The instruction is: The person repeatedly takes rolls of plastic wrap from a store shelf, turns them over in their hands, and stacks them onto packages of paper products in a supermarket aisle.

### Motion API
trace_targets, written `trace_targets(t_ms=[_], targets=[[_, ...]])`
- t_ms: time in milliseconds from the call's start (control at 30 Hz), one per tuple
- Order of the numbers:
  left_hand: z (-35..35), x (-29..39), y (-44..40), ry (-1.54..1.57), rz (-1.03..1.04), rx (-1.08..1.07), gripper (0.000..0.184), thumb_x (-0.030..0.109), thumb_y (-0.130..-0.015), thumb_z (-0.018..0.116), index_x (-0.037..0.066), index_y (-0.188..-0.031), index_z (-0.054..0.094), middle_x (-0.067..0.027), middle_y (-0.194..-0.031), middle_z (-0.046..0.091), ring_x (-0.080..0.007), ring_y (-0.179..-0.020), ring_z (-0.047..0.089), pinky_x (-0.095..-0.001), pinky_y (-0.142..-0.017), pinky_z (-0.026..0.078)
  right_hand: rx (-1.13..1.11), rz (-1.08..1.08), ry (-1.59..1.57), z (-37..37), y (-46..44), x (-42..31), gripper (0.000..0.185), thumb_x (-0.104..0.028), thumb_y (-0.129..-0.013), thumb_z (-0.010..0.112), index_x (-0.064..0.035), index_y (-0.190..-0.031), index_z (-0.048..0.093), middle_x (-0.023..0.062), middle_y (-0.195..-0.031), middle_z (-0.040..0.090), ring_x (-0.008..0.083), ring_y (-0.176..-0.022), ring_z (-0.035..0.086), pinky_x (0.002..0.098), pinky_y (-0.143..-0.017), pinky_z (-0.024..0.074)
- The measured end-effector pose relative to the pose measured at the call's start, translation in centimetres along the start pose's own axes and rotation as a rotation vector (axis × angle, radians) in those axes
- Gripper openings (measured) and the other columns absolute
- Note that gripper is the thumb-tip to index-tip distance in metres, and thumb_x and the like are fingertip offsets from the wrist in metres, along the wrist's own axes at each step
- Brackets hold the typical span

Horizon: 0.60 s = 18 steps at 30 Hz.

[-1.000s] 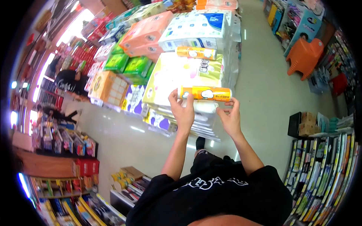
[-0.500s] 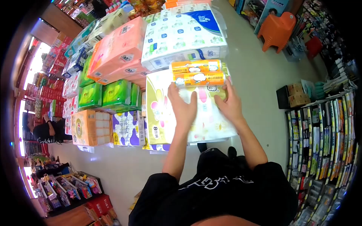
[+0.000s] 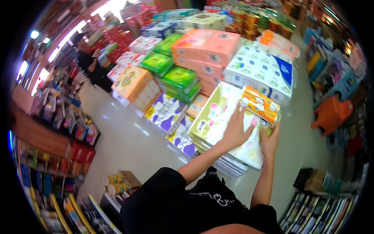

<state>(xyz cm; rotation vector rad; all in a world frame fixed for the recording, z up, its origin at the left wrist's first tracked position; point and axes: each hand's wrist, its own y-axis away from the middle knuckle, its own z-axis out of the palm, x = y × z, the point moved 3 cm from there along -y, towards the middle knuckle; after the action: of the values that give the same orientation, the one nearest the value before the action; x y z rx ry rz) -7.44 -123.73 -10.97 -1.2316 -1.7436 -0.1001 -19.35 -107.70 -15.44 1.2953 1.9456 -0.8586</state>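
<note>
An orange pack (image 3: 259, 104) with white cloud-like shapes lies on a large white and olive pack (image 3: 218, 105) printed with pink flowers, which looks like paper tissue. My left hand (image 3: 235, 130) rests over the flowered pack, its fingers stretched toward the left end of the orange pack and its thumb apart. At the other end, my right hand (image 3: 269, 141) has its fingertips by the orange pack's near right corner, thumb spread away. Neither hand is wrapped round the pack; whether the fingertips press on it I cannot tell.
Behind stand a blue and white pack (image 3: 259, 70), stacked pink packs (image 3: 208, 45) and green packs (image 3: 181, 80). Purple-spotted packs (image 3: 165, 111) sit lower left. A person (image 3: 91, 64) stands at the far left. Orange stools (image 3: 331, 115) are at right, beyond the aisle floor (image 3: 128, 140).
My view has turned left, so the stacks appear tilted and shifted right. My hands stay by the two ends of the orange pack, which still lies on the flowered pack.
</note>
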Motion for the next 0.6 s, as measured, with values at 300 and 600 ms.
trace_targets(t_ms=[300,600], targets=[[-2.2,4.6,13.7,-0.048,0.007,-0.036,0.052,0.023,-0.09,0.071,0.002,-0.134,0.052,-0.0209,-0.136,0.055,-0.0383,-0.128,0.051,-0.0438,-0.109,0.041,-0.101,0.037,-0.454,-7.4,10.2,8.9,0.063,-0.016,-0.092,0.07,0.0,-0.147,0.043,0.0177,-0.133,0.06,0.0208,-0.1,0.065,0.033,-0.085,0.0538],[5.9,7.4,30.8,-0.571,-0.298,-0.943,0.071,0.046,-0.091,0.065,-0.002,-0.14,0.048,-0.0253,-0.138,0.055,-0.0407,-0.126,0.056,-0.0476,-0.102,0.048,-0.803,0.303,0.408,-24.7,25.5,27.3,0.079,-0.042,-0.083,0.077,0.0063,-0.14,0.05,0.0278,-0.135,0.059,0.0402,-0.124,0.059,0.0443,-0.104,0.0475]])
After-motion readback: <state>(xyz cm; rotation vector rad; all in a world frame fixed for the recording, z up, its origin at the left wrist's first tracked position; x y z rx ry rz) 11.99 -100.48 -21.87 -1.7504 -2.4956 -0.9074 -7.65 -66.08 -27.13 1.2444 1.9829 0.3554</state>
